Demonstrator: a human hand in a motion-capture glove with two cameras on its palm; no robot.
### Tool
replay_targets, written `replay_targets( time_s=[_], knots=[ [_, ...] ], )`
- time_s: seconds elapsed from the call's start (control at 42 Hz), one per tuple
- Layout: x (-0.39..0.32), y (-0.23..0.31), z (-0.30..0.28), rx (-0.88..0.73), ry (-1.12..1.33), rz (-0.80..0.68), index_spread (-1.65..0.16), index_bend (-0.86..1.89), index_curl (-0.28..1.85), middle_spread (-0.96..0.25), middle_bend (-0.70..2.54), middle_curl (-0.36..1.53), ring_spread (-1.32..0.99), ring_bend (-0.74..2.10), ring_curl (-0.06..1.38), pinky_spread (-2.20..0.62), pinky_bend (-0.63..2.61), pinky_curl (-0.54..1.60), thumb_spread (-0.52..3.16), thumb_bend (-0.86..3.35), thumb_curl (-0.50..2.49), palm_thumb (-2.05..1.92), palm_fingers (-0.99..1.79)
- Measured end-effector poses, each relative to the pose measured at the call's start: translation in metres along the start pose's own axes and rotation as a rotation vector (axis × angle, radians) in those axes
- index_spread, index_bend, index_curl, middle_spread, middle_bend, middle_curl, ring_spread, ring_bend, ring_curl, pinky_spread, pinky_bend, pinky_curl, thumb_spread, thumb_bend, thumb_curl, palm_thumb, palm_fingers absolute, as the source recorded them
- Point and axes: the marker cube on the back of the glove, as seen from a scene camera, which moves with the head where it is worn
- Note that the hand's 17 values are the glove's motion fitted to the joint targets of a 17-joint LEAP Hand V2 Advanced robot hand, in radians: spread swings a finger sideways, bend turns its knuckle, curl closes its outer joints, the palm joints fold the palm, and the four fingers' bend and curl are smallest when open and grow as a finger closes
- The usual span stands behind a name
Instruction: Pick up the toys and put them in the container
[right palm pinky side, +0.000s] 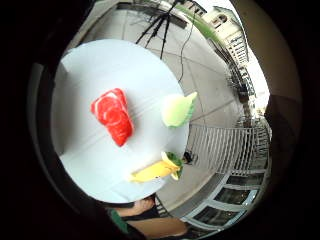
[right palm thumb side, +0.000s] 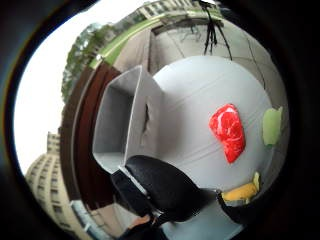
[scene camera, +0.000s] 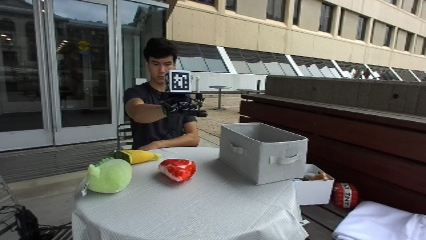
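Red marbled steak toy (scene camera: 178, 169), green plush (scene camera: 109, 175), perhaps yellow corn (scene camera: 138, 156)

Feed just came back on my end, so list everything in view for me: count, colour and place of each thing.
Steak toy: one, red and white, on the table, nearest the container.
Green plush toy: one, light green, near the table's edge.
Corn toy: one, yellow with green leaves, on the table in front of the person.
Container: one, grey, open-topped, on the table; nothing visible inside.
Table: one, round, white cloth.
Small box: one, white, on the bench beside the table.
Gloved right hand: black glove, raised above the table, holding nothing.
Bare hand: resting on the table behind the corn toy.
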Motion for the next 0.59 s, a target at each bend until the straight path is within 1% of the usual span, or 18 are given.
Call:
replay_targets(
  time_s=[0.048,0.143,0.238,0.285,0.452,0.476,0.547,0.595],
  knots=[
    [0.006,-0.002,0.010,-0.008,-0.003,0.025,-0.22,0.15,0.30,-0.10,0.20,0.33,-0.31,0.19,0.23,-0.12,0.50,0.33,0.95,-0.11,0.06,-0.15,-0.04],
    [0.012,-0.004,0.032,-0.049,-0.004,0.127,-0.22,0.15,0.31,-0.10,0.19,0.34,-0.31,0.19,0.24,-0.10,0.52,0.33,0.92,-0.10,0.07,-0.15,-0.04],
    [0.023,-0.001,0.057,-0.069,0.001,0.055,-0.21,0.14,0.30,-0.10,0.19,0.35,-0.31,0.19,0.24,-0.08,0.54,0.34,0.91,-0.10,0.09,-0.14,-0.05],
    [0.026,0.001,0.069,-0.086,-0.001,0.071,-0.21,0.14,0.30,-0.10,0.20,0.35,-0.31,0.19,0.25,-0.07,0.54,0.34,0.90,-0.10,0.09,-0.14,-0.05],
    [0.030,-0.014,0.109,-0.035,0.012,0.296,-0.21,0.12,0.29,-0.10,0.20,0.36,-0.32,0.20,0.26,-0.06,0.57,0.36,0.89,-0.10,0.11,-0.13,-0.06],
    [0.031,-0.013,0.113,-0.044,0.014,0.287,-0.21,0.10,0.29,-0.09,0.20,0.37,-0.31,0.20,0.26,-0.06,0.58,0.36,0.89,-0.10,0.12,-0.13,-0.06],
    [0.036,-0.006,0.127,-0.080,0.016,0.187,-0.21,0.10,0.28,-0.09,0.21,0.37,-0.31,0.20,0.27,-0.05,0.60,0.36,0.89,-0.09,0.12,-0.13,-0.06],
    [0.038,-0.006,0.139,-0.077,0.016,0.173,-0.21,0.05,0.26,-0.09,0.22,0.38,-0.31,0.22,0.28,-0.05,0.62,0.37,0.89,-0.09,0.13,-0.11,-0.08]
  ],
)
